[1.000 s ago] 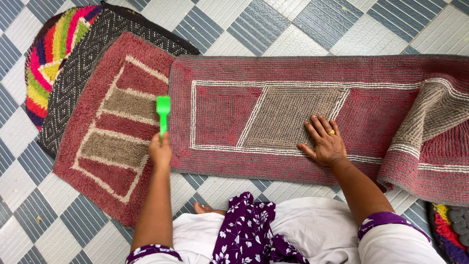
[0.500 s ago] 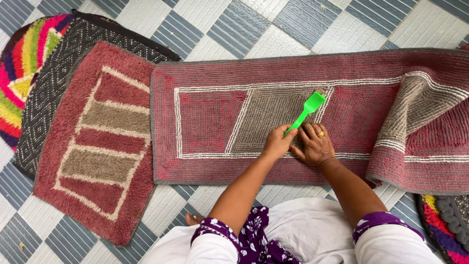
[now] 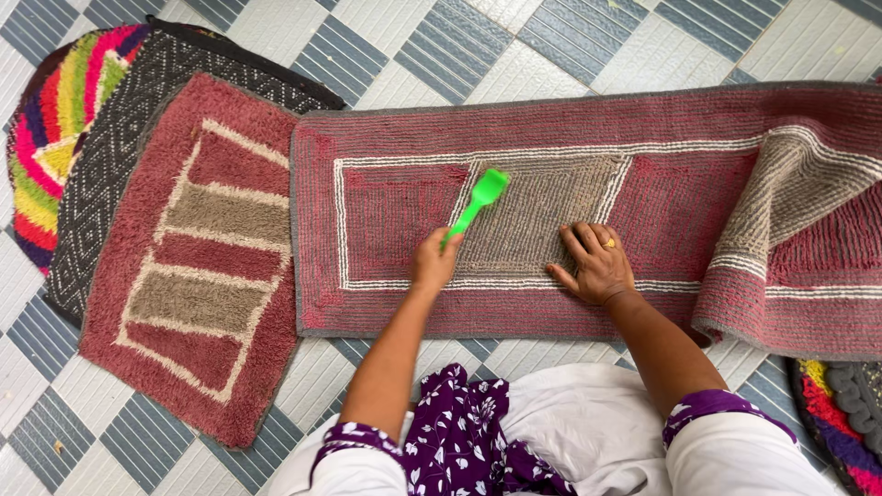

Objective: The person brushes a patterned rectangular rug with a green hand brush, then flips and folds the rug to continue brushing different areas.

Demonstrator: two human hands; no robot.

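Back to the left sweeps the green brush [image 3: 477, 203], its head now over the seam between the red panel and the grey-brown centre of the long red rug [image 3: 551, 220], where half a second ago it lay near the panel's right edge. Left hand [image 3: 434, 264] is closed around the handle; right hand [image 3: 595, 264] lies flat and spread on the pile, pinning it as before. Beside it, the shaggy red mat [image 3: 197, 257] sits untouched, and the rug's right end remains folded over.
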